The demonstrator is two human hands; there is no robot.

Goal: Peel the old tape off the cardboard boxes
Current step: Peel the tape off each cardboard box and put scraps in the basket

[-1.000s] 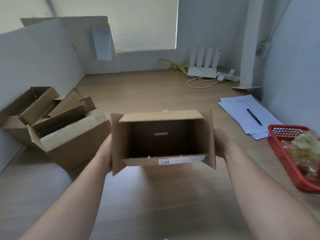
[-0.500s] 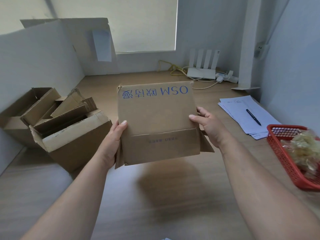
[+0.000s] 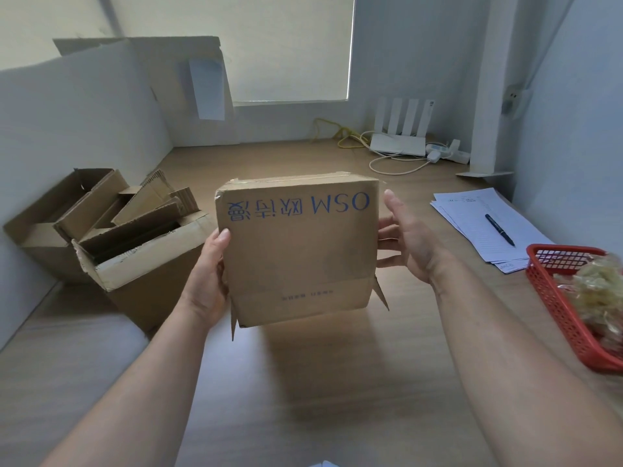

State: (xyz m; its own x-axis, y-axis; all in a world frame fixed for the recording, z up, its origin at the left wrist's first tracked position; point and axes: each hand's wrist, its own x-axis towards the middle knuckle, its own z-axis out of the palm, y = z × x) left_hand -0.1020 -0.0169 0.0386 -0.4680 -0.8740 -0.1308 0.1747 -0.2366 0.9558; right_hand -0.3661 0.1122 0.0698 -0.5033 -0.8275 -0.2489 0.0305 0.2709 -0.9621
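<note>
- Cardboard box (image 3: 296, 251) is held up off the table (image 3: 303, 399) at frame centre. The printed face is turned twd the camera w/ the blue lettering upside down, and loose flaps stick out at the lower corners.
- Left hand (image 3: 209, 267): wrapped on the box's left edge, thumb laid on the front face, other fingers hidden behind. The box is gripped.
- Right hand (image 3: 409, 244): spread wide, fingers near straight, tips met w/ the box's right side, thumb raised. Nothing is pinched.
- Tape (image 3: 290, 179): a glossy strip is seen along the box's top edge, w/ a ragged bit at the upper-left corner. No end is seen lifted, so peeling on this box is judged not yet begun. A free end has to be found first, prob. at that corner.
- Open boxes (image 3: 145, 264) are grouped at frame left w/ cardboard pieces inside. Whether tape is left on them can't be told.
- Red basket (image 3: 553, 298) at the right edge is filled w/ a crumpled clear-yellowish wad (image 3: 600, 291). This is likely tape already pulled, so part of the job is prob. done.
</note>
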